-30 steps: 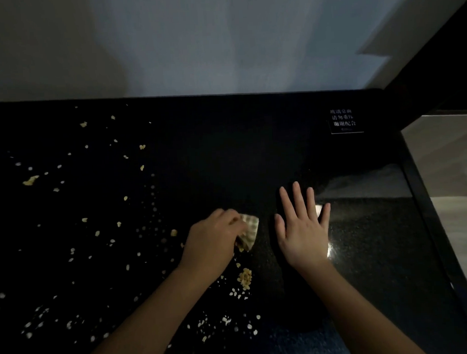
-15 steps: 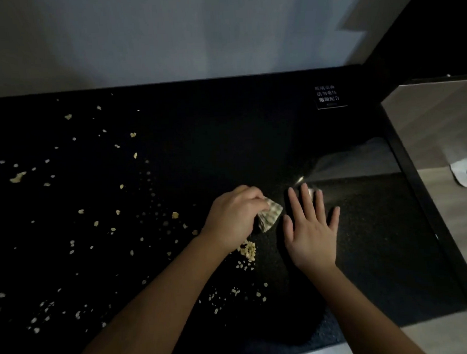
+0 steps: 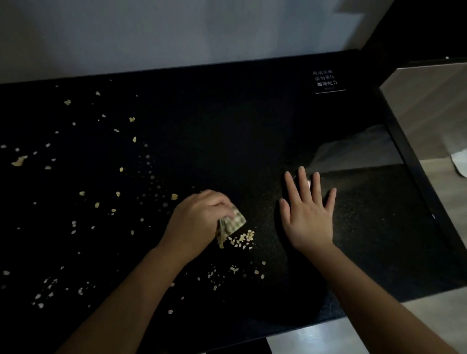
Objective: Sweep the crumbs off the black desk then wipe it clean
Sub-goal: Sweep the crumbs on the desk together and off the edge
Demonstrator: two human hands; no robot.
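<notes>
My left hand [image 3: 199, 218] grips folded cloth [image 3: 233, 223], corner pointing toward my flat, spread right hand [image 3: 306, 219]; crumb pile [image 3: 243, 238] beside cloth; tabletop [image 3: 224, 123] littered leftward

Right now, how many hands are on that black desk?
2. The left hand grips a cloth at the middle of the desk, beside a crumb pile; the right hand lies flat, fingers spread, to its right. None seems hidden.

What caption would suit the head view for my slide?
Left hand grips a cloth by a crumb pile on the black desk; right hand rests flat.
</notes>
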